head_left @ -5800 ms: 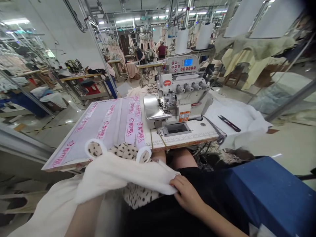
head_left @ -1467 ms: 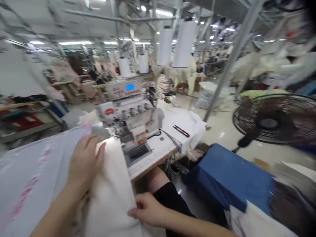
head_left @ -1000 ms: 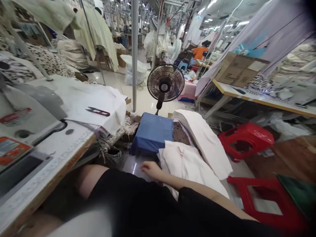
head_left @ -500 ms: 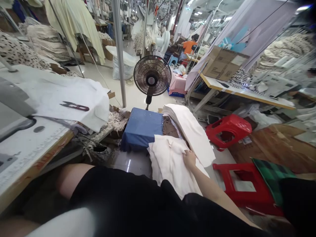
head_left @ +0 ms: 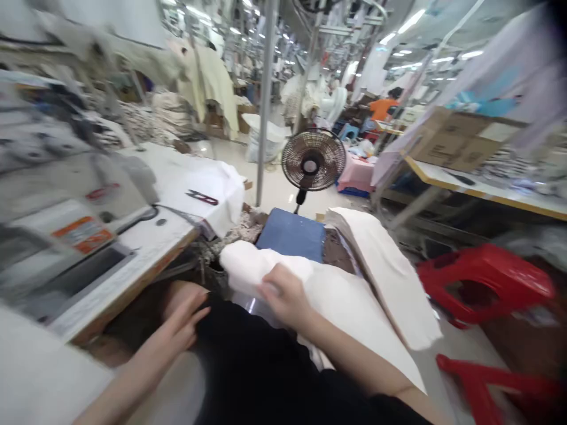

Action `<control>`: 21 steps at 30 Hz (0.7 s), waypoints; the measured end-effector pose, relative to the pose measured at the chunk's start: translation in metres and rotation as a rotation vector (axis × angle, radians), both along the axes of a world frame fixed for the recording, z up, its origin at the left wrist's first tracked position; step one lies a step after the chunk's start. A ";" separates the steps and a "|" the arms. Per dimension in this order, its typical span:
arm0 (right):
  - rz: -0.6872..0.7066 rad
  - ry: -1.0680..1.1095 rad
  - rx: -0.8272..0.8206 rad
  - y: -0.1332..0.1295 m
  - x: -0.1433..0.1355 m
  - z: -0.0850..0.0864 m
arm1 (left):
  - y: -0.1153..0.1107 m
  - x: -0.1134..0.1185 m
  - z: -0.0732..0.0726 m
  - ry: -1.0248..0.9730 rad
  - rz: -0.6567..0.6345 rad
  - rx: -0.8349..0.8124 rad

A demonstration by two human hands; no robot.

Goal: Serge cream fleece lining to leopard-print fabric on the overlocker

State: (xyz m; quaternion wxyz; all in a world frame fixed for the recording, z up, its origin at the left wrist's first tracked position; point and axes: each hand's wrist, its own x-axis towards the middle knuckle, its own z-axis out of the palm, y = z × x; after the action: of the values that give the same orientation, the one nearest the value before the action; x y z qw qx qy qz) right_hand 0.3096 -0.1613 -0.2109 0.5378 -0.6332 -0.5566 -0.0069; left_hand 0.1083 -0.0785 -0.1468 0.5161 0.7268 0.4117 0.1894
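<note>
My right hand [head_left: 286,295] is closed on the edge of a white cloth [head_left: 349,301], which is lifted and stretches from the blue-covered surface [head_left: 290,235] towards my lap. To the left, my left hand [head_left: 183,321] is over my thigh, fingers apart, with nothing in it; it is slightly blurred. Right of the cloth lies another long stack of white fabric [head_left: 390,268]. Brown fabric [head_left: 336,251] shows between the blue cover and that stack.
A sewing machine [head_left: 97,200] stands on the table at left, where red-handled snips [head_left: 202,197] lie on white cloth. Beyond the blue surface is a black fan [head_left: 313,160]. Red stools [head_left: 487,280] are at right. A person in orange [head_left: 383,108] sits far back.
My right hand has moved left and raised the top white cloth off the pile. My left hand has come into view. The camera view has turned left and up.
</note>
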 end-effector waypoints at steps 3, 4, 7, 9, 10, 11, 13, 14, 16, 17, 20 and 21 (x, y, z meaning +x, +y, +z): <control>0.375 -0.238 0.081 0.021 -0.064 0.018 | 0.013 0.009 -0.005 -0.164 0.257 -0.275; 0.491 -0.254 0.088 0.024 -0.075 0.023 | 0.019 0.008 -0.003 -0.194 0.344 -0.286; 0.646 -0.027 0.203 0.035 -0.076 0.037 | 0.029 -0.008 0.008 -0.250 0.510 -0.263; 0.551 0.212 0.264 0.046 -0.062 0.048 | 0.027 -0.020 0.020 -0.314 0.539 -0.318; 0.532 0.307 0.248 0.053 -0.056 0.053 | 0.025 -0.025 0.026 -0.349 0.536 -0.348; 0.570 0.375 0.191 0.059 -0.052 0.057 | 0.023 -0.028 0.031 -0.380 0.526 -0.367; 0.758 0.424 0.012 0.069 -0.049 0.064 | 0.020 -0.031 0.039 -0.411 0.502 -0.361; 0.840 0.411 -0.053 0.072 -0.049 0.066 | 0.020 -0.032 0.041 -0.411 0.494 -0.352; 0.899 0.353 -0.111 0.075 -0.051 0.070 | 0.021 -0.034 0.044 -0.399 0.493 -0.351; 0.883 0.332 -0.117 0.076 -0.051 0.072 | 0.022 -0.036 0.045 -0.395 0.493 -0.344; 0.815 0.367 -0.094 0.080 -0.038 0.087 | 0.027 -0.042 0.053 -0.416 0.479 -0.222; 0.792 0.395 -0.066 0.081 -0.031 0.096 | 0.028 -0.044 0.057 -0.419 0.454 -0.166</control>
State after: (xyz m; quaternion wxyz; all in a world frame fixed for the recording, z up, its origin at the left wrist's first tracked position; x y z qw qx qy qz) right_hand 0.2782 -0.0801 -0.1147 0.5746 -0.3772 -0.6425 0.3386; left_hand 0.0647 -0.0507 -0.0893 0.5918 0.5169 0.4623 0.4111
